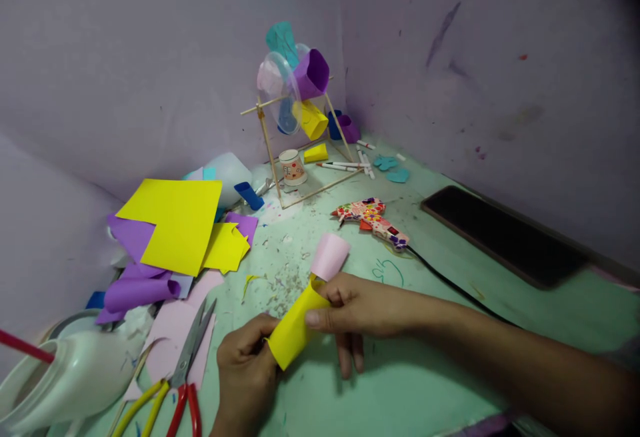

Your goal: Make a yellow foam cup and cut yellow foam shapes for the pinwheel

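A rolled yellow paper tube is held between my two hands over the table. My left hand grips its lower end, fingers closed around the edge. The thumb and fingers of my right hand pinch its upper end. Just beyond the tube stands a small pink paper cup. A flowered glue gun lies farther back on the right, its black cord running toward my right forearm. To the left of my left hand are scissors with red handles and a tool with yellow handles.
At the back stands a stick frame carrying a wheel with purple, yellow and teal paper cups. A small printed cup and several markers sit around it. Yellow sheets and purple paper pile up left. A dark phone lies right; a white jar lies front left.
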`<act>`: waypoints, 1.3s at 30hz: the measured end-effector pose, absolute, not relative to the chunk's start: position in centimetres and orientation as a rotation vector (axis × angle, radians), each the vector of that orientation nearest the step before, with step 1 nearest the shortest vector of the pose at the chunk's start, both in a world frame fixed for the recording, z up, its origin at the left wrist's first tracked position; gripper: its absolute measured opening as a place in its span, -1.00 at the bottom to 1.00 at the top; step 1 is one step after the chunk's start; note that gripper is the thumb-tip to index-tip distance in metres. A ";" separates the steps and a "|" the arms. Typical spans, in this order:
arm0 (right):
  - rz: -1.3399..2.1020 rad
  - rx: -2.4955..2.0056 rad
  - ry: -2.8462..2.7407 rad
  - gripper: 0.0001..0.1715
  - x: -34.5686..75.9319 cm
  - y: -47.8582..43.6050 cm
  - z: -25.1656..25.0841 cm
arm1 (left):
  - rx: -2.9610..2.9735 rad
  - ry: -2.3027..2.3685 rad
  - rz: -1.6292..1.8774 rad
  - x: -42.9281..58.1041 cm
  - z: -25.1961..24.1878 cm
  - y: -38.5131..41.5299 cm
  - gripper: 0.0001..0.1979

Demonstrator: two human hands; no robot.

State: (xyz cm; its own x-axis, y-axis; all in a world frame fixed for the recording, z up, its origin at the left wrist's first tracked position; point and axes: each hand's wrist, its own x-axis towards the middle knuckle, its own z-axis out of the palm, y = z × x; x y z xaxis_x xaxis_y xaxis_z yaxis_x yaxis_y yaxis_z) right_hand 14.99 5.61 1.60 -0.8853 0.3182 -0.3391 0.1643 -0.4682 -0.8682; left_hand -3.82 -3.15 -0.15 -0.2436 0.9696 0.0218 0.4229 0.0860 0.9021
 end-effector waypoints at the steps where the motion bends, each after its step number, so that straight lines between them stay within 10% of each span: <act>1: 2.492 -0.742 -1.567 -0.74 14.8 5.5 1.6 | 1.389 1.750 1.120 -3.9 -0.2 -3.1 -0.94; 32: 1.365 -0.927 -1.718 -0.84 14.9 6.1 2.2 | 0.894 1.777 1.177 -2.2 0.3 -3.0 -0.89; 39: 1.475 -0.758 -1.924 -0.81 15.6 6.7 1.4 | 1.656 1.739 1.092 -3.4 1.5 -3.2 -0.91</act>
